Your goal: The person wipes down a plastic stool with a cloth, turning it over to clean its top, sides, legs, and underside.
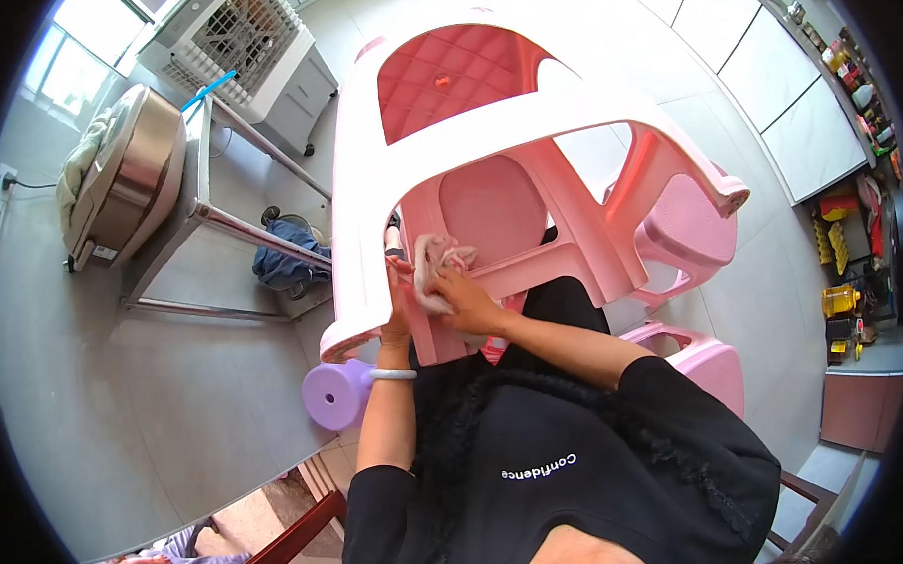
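Note:
A pink plastic chair [467, 147] lies tipped over in front of me, its legs pointing toward my body and its lower edge by my lap. My right hand [464, 299] presses a crumpled, pale cloth [434, 268] against the inner side of a chair leg. Around the edge of that same leg, at the left, my left hand [397, 309] is closed, with part of its fingers hidden behind the plastic. A white bangle [392, 374] circles my left wrist.
Pink stools [690, 229] stand at the right, and a purple stool [338, 395] at the left. A metal-framed table [210, 206] holds a rice cooker [130, 179]. Behind it stands an air cooler [249, 50]. Shelves with bottles [840, 301] line the right. Another person [168, 562] shows at the lower left.

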Action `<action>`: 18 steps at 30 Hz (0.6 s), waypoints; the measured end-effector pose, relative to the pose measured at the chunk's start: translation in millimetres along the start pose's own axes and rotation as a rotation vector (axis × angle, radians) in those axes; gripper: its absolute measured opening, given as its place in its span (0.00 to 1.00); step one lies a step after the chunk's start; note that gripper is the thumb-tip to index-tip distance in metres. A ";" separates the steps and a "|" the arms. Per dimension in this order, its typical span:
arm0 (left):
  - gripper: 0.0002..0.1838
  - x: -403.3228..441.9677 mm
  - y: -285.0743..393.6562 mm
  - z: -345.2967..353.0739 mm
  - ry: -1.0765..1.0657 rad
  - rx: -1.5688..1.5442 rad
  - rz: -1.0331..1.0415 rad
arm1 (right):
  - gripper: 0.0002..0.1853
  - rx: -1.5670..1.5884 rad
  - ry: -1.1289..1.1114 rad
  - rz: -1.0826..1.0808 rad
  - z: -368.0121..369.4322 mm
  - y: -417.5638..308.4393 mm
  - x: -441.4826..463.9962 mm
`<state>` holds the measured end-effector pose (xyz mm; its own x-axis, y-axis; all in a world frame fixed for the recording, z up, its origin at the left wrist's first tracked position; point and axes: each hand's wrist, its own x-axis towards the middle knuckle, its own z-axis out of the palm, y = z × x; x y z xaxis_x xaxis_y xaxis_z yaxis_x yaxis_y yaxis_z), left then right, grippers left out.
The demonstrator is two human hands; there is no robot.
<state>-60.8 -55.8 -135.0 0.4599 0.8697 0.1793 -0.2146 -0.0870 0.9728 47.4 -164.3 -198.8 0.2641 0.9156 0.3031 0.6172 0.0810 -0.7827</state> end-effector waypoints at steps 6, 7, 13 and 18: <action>0.14 1.4 -3.5 -1.8 0.042 0.016 0.005 | 0.24 0.203 -0.351 -0.054 4.6 -30.5 -59.2; 0.14 1.2 -5.8 -0.2 0.062 -0.048 -0.035 | 0.23 0.197 -0.364 -0.047 -0.5 -28.8 -60.4; 0.14 0.8 6.3 7.4 0.018 -0.066 -0.010 | 0.18 0.070 -0.125 0.130 -36.4 26.6 -25.1; 0.16 1.0 25.5 15.7 -0.017 0.061 0.045 | 0.18 0.010 0.517 0.239 -135.4 58.1 19.9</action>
<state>-52.3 -64.7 -107.6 0.4659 0.8557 0.2250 -0.1831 -0.1556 0.9707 188.9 -194.6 -164.6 0.7255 0.5975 0.3415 0.4891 -0.0986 -0.8666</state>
